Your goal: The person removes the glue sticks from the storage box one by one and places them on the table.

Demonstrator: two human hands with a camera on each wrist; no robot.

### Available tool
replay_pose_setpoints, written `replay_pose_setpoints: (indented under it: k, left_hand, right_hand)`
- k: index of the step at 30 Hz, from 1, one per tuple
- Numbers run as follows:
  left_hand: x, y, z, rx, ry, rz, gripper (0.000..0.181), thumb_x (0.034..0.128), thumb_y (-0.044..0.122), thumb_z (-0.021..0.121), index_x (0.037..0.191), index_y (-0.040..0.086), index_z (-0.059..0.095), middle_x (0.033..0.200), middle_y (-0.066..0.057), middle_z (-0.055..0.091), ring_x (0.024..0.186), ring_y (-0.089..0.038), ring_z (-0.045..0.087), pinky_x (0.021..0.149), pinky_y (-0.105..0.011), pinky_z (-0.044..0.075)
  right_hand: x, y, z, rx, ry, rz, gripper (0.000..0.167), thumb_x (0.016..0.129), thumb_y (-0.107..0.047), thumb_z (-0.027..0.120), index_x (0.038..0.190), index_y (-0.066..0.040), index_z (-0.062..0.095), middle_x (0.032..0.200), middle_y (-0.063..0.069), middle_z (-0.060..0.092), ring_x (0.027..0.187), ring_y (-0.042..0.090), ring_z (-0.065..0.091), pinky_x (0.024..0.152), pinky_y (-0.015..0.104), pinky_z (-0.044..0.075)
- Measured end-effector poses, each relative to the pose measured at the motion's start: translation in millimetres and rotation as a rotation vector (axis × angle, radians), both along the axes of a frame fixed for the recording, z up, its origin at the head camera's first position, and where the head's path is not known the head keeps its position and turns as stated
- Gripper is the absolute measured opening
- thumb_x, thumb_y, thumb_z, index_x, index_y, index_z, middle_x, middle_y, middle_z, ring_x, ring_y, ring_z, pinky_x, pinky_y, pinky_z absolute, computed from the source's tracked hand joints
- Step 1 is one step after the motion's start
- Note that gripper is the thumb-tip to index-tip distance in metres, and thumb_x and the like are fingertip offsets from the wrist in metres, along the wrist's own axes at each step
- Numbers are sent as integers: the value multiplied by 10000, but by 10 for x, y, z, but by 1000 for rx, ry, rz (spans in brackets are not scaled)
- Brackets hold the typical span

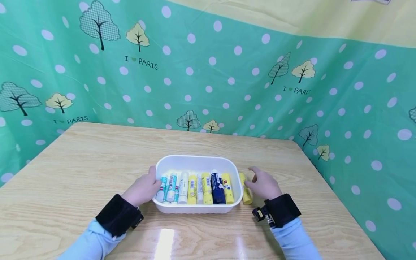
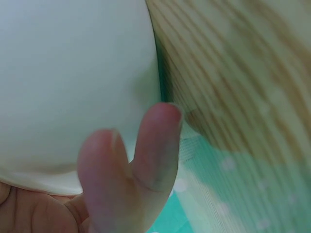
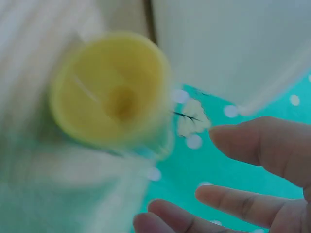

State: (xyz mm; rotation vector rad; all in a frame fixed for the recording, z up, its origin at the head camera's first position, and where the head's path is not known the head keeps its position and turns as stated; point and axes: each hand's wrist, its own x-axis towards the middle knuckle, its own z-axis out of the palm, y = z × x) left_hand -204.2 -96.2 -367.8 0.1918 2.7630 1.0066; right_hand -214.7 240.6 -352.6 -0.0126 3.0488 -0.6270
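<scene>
A white plastic bin stands on the table, holding a row of glue sticks in yellow, white, teal and dark blue. My left hand grips the bin's left end, with the thumb at the rim and fingers against the outer wall. Just outside the bin's right end lies a yellow glue stick. Beside it is my right hand, thumb and fingers spread. In the right wrist view the round yellow end of that glue stick shows, apart from the fingers.
The wooden table reaches back to a green dotted cloth printed with trees, which also hangs along both sides. The bin sits near the middle of the table, and light glares on the wood in front of it.
</scene>
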Motion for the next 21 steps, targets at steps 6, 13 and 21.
replay_pose_setpoints:
  k: [6, 13, 21]
  left_hand:
    - [1, 9, 7, -3, 7, 5, 450, 852, 114, 351, 1209, -107, 188, 817, -178, 526, 555, -172, 484, 474, -261, 362]
    - [5, 12, -1, 3, -7, 7, 450, 859, 122, 349, 1212, -101, 180, 806, -171, 519, 557, -172, 488, 476, -262, 367]
    - [10, 8, -13, 6, 15, 14, 459, 860, 126, 352, 1218, -107, 183, 785, -167, 509, 537, -174, 472, 466, -264, 357]
  right_hand:
    - [107, 7, 211, 12, 142, 21, 518, 772, -262, 579, 1224, -55, 435, 763, 70, 576, 573, 136, 490, 476, 240, 368]
    - [157, -235, 523, -55, 255, 89, 500, 771, -253, 587, 1217, -79, 446, 764, 53, 589, 634, 137, 546, 507, 225, 408]
    - [-32, -712, 588, -82, 226, 231, 450, 754, -245, 603, 1160, -83, 497, 683, 33, 561, 527, 114, 481, 477, 230, 391]
